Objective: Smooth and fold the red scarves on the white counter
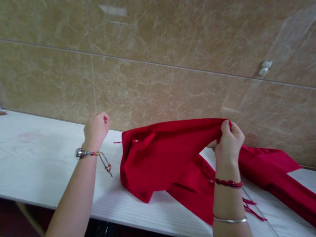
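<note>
While our right hand (231,141) pinches red cloth (163,158) at three o'clock, our fisted left hand (96,129), near nine, should steady it.

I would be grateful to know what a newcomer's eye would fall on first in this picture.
Most likely the bright red cloth, partly lifted in the middle, its upper edge gripped by the right hand above the white table. Next might come the left hand, curled shut left of the cloth. More red fabric lies at the far right.
</note>
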`<state>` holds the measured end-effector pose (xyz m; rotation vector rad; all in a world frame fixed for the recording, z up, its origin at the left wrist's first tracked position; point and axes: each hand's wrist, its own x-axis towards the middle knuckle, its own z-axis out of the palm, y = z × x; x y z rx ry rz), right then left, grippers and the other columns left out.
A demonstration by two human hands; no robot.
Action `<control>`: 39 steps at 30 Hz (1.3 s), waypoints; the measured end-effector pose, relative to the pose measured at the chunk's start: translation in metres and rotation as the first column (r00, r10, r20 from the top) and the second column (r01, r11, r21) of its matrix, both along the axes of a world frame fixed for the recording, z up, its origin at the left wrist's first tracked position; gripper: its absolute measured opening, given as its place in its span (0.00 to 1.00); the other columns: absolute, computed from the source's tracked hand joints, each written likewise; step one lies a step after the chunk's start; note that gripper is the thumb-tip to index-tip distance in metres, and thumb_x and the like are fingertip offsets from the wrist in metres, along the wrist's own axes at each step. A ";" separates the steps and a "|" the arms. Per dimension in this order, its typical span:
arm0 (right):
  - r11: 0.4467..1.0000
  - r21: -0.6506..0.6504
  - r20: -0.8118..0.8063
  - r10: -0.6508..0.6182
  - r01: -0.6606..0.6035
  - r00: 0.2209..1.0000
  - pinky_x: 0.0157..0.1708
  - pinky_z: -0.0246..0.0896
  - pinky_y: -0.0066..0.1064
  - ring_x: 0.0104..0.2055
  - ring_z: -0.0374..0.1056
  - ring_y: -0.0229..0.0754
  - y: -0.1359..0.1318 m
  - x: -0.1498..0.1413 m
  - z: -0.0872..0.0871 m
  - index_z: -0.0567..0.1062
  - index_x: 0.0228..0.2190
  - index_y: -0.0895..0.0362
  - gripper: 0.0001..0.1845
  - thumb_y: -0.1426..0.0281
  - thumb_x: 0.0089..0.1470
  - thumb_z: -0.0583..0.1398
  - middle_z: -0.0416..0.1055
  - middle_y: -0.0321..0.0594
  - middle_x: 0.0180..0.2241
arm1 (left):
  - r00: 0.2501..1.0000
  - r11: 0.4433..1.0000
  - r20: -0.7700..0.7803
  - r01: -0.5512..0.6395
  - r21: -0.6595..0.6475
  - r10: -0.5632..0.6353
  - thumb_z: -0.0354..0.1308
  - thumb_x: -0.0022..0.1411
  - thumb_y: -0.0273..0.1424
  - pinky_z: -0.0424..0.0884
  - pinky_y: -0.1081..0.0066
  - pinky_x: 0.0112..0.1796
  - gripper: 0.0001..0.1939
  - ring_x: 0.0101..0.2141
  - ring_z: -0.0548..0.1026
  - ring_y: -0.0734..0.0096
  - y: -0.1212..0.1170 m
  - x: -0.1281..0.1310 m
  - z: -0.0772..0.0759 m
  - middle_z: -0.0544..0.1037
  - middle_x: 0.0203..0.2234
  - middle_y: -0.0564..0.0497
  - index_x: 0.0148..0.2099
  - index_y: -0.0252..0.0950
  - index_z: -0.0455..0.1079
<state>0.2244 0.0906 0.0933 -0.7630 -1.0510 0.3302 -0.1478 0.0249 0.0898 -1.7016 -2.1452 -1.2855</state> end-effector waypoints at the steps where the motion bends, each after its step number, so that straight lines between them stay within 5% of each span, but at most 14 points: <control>1: 1.000 -0.025 -0.012 -0.009 0.009 1.000 0.21 0.54 0.27 0.21 0.57 0.35 0.002 0.007 -0.001 0.69 0.23 0.56 0.11 0.60 0.45 0.57 0.60 0.31 0.19 | 0.999 0.998 0.011 0.039 -0.052 -0.039 0.45 0.56 0.30 0.61 0.66 0.35 0.07 0.38 0.69 0.61 -0.002 -0.006 0.000 0.73 0.29 0.48 0.32 0.37 0.64; 4: 0.986 -0.153 0.099 0.079 -0.064 0.992 0.18 0.50 0.27 0.19 0.55 0.34 0.005 0.014 -0.005 0.70 0.22 0.56 0.10 0.61 0.42 0.59 0.60 0.31 0.18 | 0.966 0.936 0.054 0.258 -0.242 -0.252 0.51 0.55 0.34 0.66 0.69 0.33 0.09 0.33 0.72 0.65 -0.004 -0.001 -0.001 0.75 0.30 0.49 0.35 0.36 0.67; 8: 0.983 -0.159 0.283 0.129 -0.087 0.950 0.19 0.51 0.27 0.20 0.57 0.35 0.002 -0.007 -0.005 0.72 0.23 0.57 0.11 0.62 0.43 0.58 0.62 0.32 0.18 | 0.794 0.679 0.111 0.574 -0.457 -0.597 0.56 0.53 0.42 0.67 0.69 0.38 0.21 0.36 0.73 0.66 -0.001 0.064 -0.009 0.75 0.37 0.48 0.46 0.34 0.66; 9: 0.988 -0.138 0.331 0.109 -0.066 0.937 0.21 0.52 0.28 0.21 0.58 0.36 0.000 -0.015 -0.004 0.72 0.23 0.57 0.11 0.61 0.43 0.57 0.64 0.34 0.19 | 0.769 0.662 0.095 0.600 -0.449 -0.632 0.56 0.53 0.43 0.67 0.69 0.39 0.23 0.38 0.73 0.65 -0.001 0.085 -0.012 0.75 0.38 0.46 0.47 0.34 0.65; 12: 0.997 -0.081 0.477 0.034 0.006 0.878 0.25 0.55 0.29 0.25 0.62 0.38 -0.011 -0.032 0.002 0.74 0.24 0.58 0.12 0.61 0.45 0.57 0.69 0.37 0.22 | 0.703 0.667 0.022 0.684 -0.296 -0.711 0.55 0.55 0.44 0.66 0.67 0.43 0.24 0.43 0.71 0.63 -0.006 0.146 -0.019 0.72 0.44 0.42 0.49 0.34 0.63; 17: 0.999 0.004 0.510 -0.043 0.048 0.859 0.28 0.56 0.31 0.26 0.64 0.39 -0.029 -0.038 0.011 0.75 0.24 0.58 0.13 0.61 0.47 0.57 0.72 0.38 0.23 | 0.795 0.794 -0.083 0.580 -0.184 -0.600 0.54 0.56 0.30 0.67 0.68 0.39 0.16 0.39 0.73 0.62 -0.013 0.193 -0.036 0.74 0.38 0.42 0.47 0.33 0.63; 21: 0.993 0.050 0.396 -0.120 0.109 0.910 0.27 0.56 0.30 0.25 0.64 0.38 -0.029 -0.023 0.013 0.75 0.25 0.58 0.13 0.61 0.47 0.58 0.71 0.37 0.22 | 0.869 0.871 -0.125 0.453 -0.192 -0.479 0.50 0.55 0.22 0.66 0.67 0.38 0.08 0.38 0.73 0.62 0.004 0.182 -0.046 0.74 0.36 0.43 0.39 0.34 0.66; 25: 0.980 0.074 0.293 -0.197 0.184 0.936 0.28 0.57 0.31 0.26 0.64 0.39 -0.015 -0.001 0.007 0.75 0.25 0.58 0.14 0.60 0.45 0.58 0.71 0.38 0.24 | 0.797 0.832 0.339 0.550 -0.067 -0.500 0.48 0.58 0.25 0.67 0.72 0.35 0.05 0.32 0.72 0.70 0.017 0.154 -0.033 0.73 0.28 0.50 0.36 0.34 0.64; 29: 0.961 0.048 0.251 -0.274 0.271 0.928 0.27 0.57 0.31 0.26 0.62 0.38 0.002 0.014 -0.002 0.75 0.26 0.59 0.16 0.58 0.45 0.58 0.70 0.39 0.23 | 0.465 0.674 0.631 0.728 0.127 -0.621 0.54 0.55 0.37 0.66 0.74 0.31 0.10 0.27 0.70 0.74 0.003 0.124 -0.004 0.72 0.26 0.54 0.36 0.34 0.64; 32: 0.944 0.012 0.221 -0.325 0.330 0.920 0.26 0.56 0.31 0.25 0.62 0.39 0.013 0.024 -0.010 0.75 0.26 0.59 0.18 0.57 0.47 0.55 0.69 0.39 0.22 | 0.484 0.525 0.520 0.848 -0.079 -0.703 0.62 0.46 0.40 0.65 0.74 0.31 0.17 0.29 0.70 0.72 -0.015 0.100 0.015 0.73 0.26 0.54 0.34 0.33 0.67; 33: 0.936 0.002 0.217 -0.344 0.352 0.914 0.26 0.56 0.31 0.25 0.63 0.39 0.016 0.027 -0.013 0.75 0.26 0.59 0.19 0.56 0.48 0.55 0.69 0.39 0.22 | 0.546 0.533 0.428 0.830 -0.163 -0.720 0.63 0.45 0.39 0.64 0.74 0.30 0.16 0.28 0.69 0.72 -0.018 0.092 0.020 0.73 0.26 0.54 0.32 0.33 0.68; 35: 0.916 -0.025 0.232 -0.383 0.399 0.894 0.27 0.57 0.32 0.26 0.63 0.41 0.023 0.034 -0.020 0.75 0.25 0.59 0.20 0.56 0.49 0.54 0.69 0.40 0.21 | 0.690 0.649 0.207 0.723 -0.236 -0.693 0.61 0.47 0.39 0.61 0.75 0.27 0.14 0.26 0.66 0.74 -0.022 0.079 0.024 0.70 0.22 0.55 0.28 0.33 0.69; 37: 0.900 -0.081 0.329 -0.382 0.429 0.864 0.29 0.59 0.35 0.27 0.65 0.43 0.027 0.037 -0.025 0.75 0.24 0.59 0.18 0.58 0.48 0.55 0.70 0.41 0.22 | 0.786 0.765 0.065 0.614 -0.193 -0.614 0.57 0.50 0.40 0.59 0.75 0.26 0.14 0.24 0.63 0.75 -0.020 0.073 0.023 0.67 0.20 0.56 0.25 0.33 0.67; 39: 0.907 -0.124 0.498 -0.293 0.402 0.816 0.33 0.60 0.38 0.30 0.66 0.46 0.025 0.032 -0.026 0.75 0.24 0.59 0.15 0.60 0.46 0.57 0.71 0.44 0.24 | 0.813 0.806 0.041 0.581 -0.116 -0.580 0.53 0.53 0.41 0.58 0.75 0.25 0.15 0.23 0.63 0.75 -0.017 0.075 0.022 0.66 0.19 0.56 0.25 0.33 0.66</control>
